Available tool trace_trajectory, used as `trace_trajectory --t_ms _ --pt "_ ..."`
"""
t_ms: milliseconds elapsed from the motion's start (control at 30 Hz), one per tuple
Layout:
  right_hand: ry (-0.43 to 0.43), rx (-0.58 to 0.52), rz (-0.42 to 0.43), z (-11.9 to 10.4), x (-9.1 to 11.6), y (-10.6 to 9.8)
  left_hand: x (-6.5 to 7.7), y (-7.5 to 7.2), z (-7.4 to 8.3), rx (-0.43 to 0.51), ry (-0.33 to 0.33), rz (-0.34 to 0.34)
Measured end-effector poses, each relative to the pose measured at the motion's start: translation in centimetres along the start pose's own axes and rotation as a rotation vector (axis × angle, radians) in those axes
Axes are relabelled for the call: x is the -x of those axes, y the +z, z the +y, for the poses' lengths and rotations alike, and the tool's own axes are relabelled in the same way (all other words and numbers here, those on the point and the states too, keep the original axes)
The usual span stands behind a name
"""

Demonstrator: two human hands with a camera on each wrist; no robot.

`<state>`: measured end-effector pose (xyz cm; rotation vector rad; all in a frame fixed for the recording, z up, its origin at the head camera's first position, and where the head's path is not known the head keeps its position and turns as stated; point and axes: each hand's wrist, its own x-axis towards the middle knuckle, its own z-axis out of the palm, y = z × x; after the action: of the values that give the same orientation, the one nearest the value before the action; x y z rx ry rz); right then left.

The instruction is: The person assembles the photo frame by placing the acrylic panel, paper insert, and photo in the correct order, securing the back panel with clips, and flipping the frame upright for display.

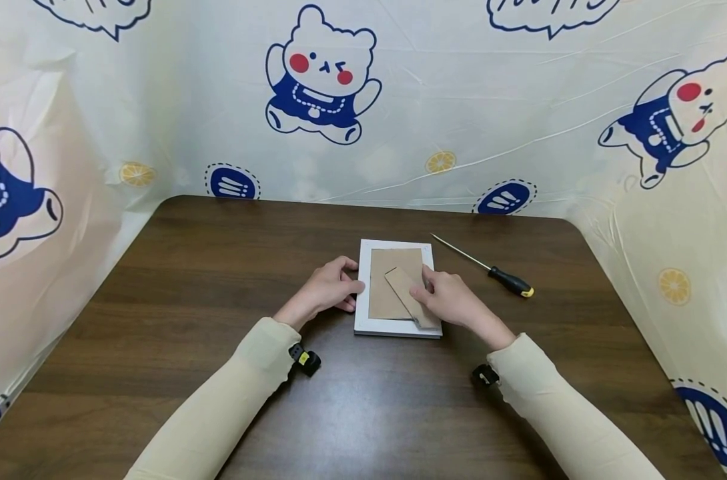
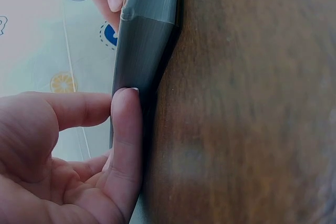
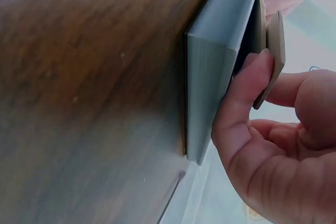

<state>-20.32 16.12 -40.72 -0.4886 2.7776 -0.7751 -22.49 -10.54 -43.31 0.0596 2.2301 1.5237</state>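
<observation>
A white picture frame (image 1: 393,327) lies on the table with its brown backing board (image 1: 378,293) upward. A brown stand flap (image 1: 402,283) sits slanted over the board, lifted from it in the right wrist view. My right hand (image 1: 453,298) pinches this flap (image 3: 277,51) between thumb and fingers, near the frame's right edge. At the opposite side, my left hand (image 1: 330,287) holds the frame's left edge, one fingertip against the side wall (image 2: 139,51) in the left wrist view. Where the flap joins the board cannot be made out.
A screwdriver (image 1: 507,281) with a black and yellow handle lies right of the frame, its shaft pointing away to the left. The brown wooden table (image 1: 219,267) ends at a patterned curtain (image 1: 411,100) behind and at both sides.
</observation>
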Motion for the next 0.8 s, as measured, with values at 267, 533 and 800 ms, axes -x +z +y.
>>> trace_trajectory --t_ms 267,533,800 --pt "0.081 -0.104 0.02 0.3 0.1 0.1 0.2 -0.1 0.2 0.008 -0.003 -0.005" --pt "0.127 -0.321 -0.004 1.0 0.6 -0.2 0.2 0.0 0.3 0.01 -0.01 -0.003" --pt "0.154 -0.388 -0.043 1.2 0.7 -0.3 0.2 -0.1 0.2 0.008 -0.012 -0.005"
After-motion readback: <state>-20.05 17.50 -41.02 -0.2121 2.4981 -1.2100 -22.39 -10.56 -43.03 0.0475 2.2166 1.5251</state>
